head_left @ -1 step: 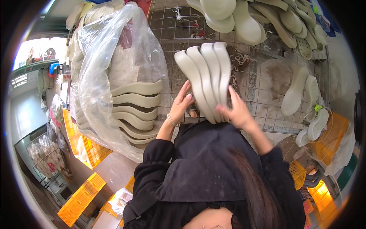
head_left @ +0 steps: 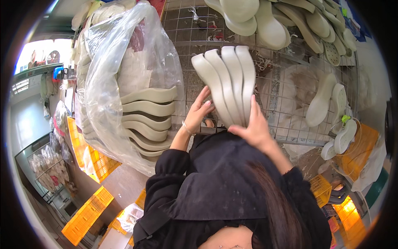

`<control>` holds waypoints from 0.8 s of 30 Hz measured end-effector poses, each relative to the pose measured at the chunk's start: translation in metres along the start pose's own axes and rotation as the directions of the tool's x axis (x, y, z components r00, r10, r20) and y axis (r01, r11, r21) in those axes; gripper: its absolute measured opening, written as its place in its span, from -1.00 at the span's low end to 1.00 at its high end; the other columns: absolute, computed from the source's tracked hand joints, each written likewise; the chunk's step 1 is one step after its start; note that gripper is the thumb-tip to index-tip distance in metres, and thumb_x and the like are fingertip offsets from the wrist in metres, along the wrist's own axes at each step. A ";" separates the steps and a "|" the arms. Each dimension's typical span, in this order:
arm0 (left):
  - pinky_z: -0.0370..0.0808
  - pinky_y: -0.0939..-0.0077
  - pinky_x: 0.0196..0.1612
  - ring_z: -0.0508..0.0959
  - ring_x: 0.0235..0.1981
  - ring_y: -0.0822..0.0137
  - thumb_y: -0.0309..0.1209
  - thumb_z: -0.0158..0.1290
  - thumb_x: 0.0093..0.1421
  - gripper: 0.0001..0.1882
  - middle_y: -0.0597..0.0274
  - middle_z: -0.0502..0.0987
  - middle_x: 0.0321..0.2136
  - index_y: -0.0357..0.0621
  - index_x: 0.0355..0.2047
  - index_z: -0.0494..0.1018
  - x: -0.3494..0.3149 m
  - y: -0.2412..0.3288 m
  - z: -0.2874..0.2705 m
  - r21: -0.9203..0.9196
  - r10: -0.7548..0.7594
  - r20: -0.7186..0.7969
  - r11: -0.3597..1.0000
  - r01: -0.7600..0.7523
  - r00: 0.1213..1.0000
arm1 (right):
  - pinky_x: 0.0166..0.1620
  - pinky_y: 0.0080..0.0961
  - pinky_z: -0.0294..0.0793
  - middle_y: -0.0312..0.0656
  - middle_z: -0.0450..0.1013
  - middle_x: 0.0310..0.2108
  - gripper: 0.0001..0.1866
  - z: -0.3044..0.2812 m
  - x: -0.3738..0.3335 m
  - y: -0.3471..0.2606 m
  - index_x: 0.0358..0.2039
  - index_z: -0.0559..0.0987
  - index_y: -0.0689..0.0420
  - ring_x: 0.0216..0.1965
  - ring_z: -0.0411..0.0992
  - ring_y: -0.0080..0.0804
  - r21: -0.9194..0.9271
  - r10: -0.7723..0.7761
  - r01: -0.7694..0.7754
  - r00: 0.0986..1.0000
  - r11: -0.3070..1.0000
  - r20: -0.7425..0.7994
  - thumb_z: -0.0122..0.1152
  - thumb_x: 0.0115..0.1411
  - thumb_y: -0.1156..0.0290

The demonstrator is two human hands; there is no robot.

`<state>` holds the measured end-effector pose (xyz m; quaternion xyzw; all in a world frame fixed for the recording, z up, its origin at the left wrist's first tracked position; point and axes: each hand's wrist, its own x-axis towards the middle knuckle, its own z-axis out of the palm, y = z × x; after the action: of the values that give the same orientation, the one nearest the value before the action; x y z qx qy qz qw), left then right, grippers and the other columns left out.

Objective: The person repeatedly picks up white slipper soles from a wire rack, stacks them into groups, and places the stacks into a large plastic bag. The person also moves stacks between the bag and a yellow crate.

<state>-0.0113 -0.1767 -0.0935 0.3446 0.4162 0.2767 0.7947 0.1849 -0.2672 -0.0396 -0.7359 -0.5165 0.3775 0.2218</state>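
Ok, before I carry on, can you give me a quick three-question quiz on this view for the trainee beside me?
1. How many pale soles are fanned out between the left hand and the right hand?
A) two
B) four
C) seven

2. True or false: the clear plastic bag is to the left of those fanned soles.

3. Fill in the blank: the bracelet is on the person's ____ wrist.

Key: 1. B, four. 2. True. 3. Left.
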 end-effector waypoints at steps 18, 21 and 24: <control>0.45 0.53 -0.29 0.53 -0.41 0.36 -0.49 0.15 0.09 -0.69 0.13 0.58 -0.36 -0.29 -0.14 0.46 -0.063 0.296 -0.090 0.464 0.515 -0.315 0.816 -0.344 0.797 | -0.07 -0.23 0.48 0.01 0.33 -0.14 0.03 0.033 0.202 -0.115 0.26 0.22 0.09 -0.11 0.41 -0.05 0.001 -0.832 0.839 0.540 0.544 0.128 0.42 -0.33 0.30; 0.49 0.31 -0.07 0.55 -0.15 0.16 -0.49 0.12 0.08 -0.59 0.01 0.57 -0.22 -0.17 -0.01 0.45 -0.007 0.269 -0.020 0.972 0.765 -0.013 0.162 -0.173 0.644 | -0.05 -0.23 0.49 0.06 0.33 -0.04 0.07 0.125 0.234 -0.160 0.32 0.13 -0.04 -0.05 0.39 0.01 0.029 -0.817 0.853 0.489 0.521 0.305 0.43 -0.27 0.27; 0.48 0.29 0.02 0.51 -0.02 0.20 -0.49 0.05 0.14 -0.60 -0.01 0.54 -0.13 -0.04 0.03 0.45 0.025 0.216 -0.039 0.964 0.399 0.250 -0.184 -0.190 0.882 | 0.17 -0.33 0.31 0.19 0.16 0.24 -0.12 0.129 0.239 -0.161 0.30 0.20 0.04 0.18 0.27 -0.02 -0.207 -0.861 0.890 0.448 0.405 0.242 0.31 0.00 0.05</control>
<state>-0.0649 -0.0141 0.0466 0.8786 0.4438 0.0793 0.1577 0.0315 0.0057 -0.0823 -0.3616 -0.8860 0.1559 0.2449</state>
